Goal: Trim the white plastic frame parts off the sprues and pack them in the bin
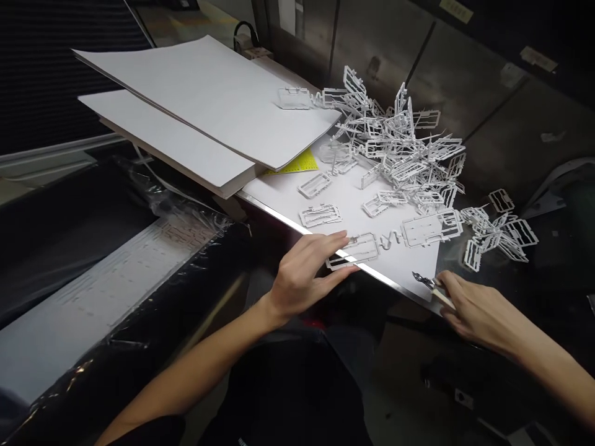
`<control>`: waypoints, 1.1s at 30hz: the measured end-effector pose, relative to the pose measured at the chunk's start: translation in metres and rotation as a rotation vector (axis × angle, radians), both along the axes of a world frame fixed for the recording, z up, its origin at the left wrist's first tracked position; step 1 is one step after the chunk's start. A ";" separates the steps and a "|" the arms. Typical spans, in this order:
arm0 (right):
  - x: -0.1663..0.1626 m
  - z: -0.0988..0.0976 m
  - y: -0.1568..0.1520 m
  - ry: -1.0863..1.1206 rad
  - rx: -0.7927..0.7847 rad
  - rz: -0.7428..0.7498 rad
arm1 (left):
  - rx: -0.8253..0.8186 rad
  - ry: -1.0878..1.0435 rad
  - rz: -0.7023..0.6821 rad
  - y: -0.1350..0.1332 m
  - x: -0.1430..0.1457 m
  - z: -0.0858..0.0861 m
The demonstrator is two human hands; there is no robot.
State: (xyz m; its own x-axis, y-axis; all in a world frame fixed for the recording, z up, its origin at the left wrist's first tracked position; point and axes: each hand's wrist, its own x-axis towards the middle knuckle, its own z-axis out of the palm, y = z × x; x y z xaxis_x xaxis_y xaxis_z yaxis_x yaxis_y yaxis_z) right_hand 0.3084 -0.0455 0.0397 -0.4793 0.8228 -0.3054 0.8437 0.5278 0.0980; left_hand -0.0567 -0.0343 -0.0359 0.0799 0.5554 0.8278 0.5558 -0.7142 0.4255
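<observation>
My left hand (pixel 304 272) pinches the near edge of a white plastic frame part (pixel 360 249) that lies at the table's front edge, thumb under and fingers over it. My right hand (pixel 474 310) is closed round a small cutting tool (pixel 430 285) with a pale handle, its dark tip pointing left over the white sheet (pixel 353 198). A joined strip of white frames (pixel 430 229) lies just beyond the tool. A big tangled heap of white plastic frames (pixel 400 142) sits farther back.
Stacks of white card (pixel 204 93) lie at the back left, over a yellow sheet (pixel 297 164). A black plastic-lined bin (pixel 116 297) with white sheets stands at the left. More loose frames (pixel 499 232) lie on the dark surface at right.
</observation>
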 end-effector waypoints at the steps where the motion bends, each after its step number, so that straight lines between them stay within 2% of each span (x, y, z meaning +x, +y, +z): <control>1: -0.008 0.003 -0.007 0.073 -0.040 -0.061 | -0.006 -0.007 -0.007 0.000 0.003 0.000; 6: -0.053 0.018 -0.026 0.408 -0.223 -0.313 | -0.018 -0.025 -0.015 -0.002 0.015 0.001; 11: -0.073 0.023 -0.028 0.555 -0.229 -0.429 | 0.009 -0.029 -0.031 -0.005 0.020 0.004; 22: -0.080 0.026 -0.027 0.628 -0.248 -0.453 | 0.023 0.006 -0.058 -0.009 0.025 0.007; 33: -0.071 0.019 -0.026 0.714 -0.275 -0.487 | 0.038 0.015 -0.099 -0.007 0.035 0.006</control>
